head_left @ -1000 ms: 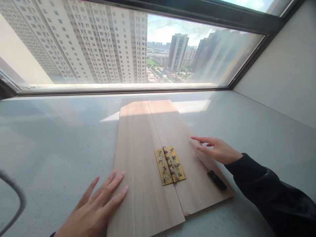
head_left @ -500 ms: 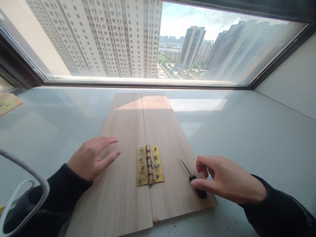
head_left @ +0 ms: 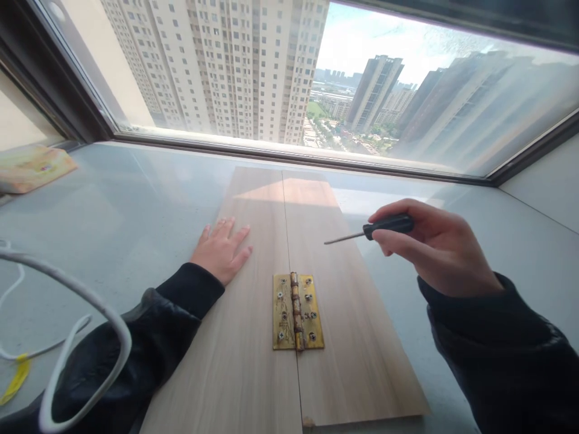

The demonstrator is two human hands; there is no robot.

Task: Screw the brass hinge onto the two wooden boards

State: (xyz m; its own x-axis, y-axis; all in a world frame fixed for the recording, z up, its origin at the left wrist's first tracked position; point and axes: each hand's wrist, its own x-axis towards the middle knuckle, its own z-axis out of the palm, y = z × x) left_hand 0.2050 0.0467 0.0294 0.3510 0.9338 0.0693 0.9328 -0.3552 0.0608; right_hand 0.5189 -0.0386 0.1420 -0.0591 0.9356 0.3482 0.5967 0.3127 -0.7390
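Note:
Fingers spread, my left hand (head_left: pixel 221 250) lies flat on the left wooden board (head_left: pixel 226 361), near its outer edge. My right hand (head_left: pixel 429 244) is closed around the black handle of a screwdriver (head_left: pixel 346 238), raised above the right wooden board (head_left: pixel 353 361). The metal shaft points left, its tip in the air. A worn brass hinge (head_left: pixel 297 312) spans the seam between the two boards, with several screws in its leaves. Nothing touches the hinge from above.
A white cable (head_left: pixel 76 289) with a yellow tag (head_left: pixel 15 380) loops over my left sleeve. The boards rest on a pale sill (head_left: pixel 149 193) below a large window. At the far left sits a patterned yellowish box (head_left: pixel 36 169).
My right hand has picked the screwdriver up off the right board and lifted it. My left hand has come down flat onto the left board. The view has shifted and tilted slightly.

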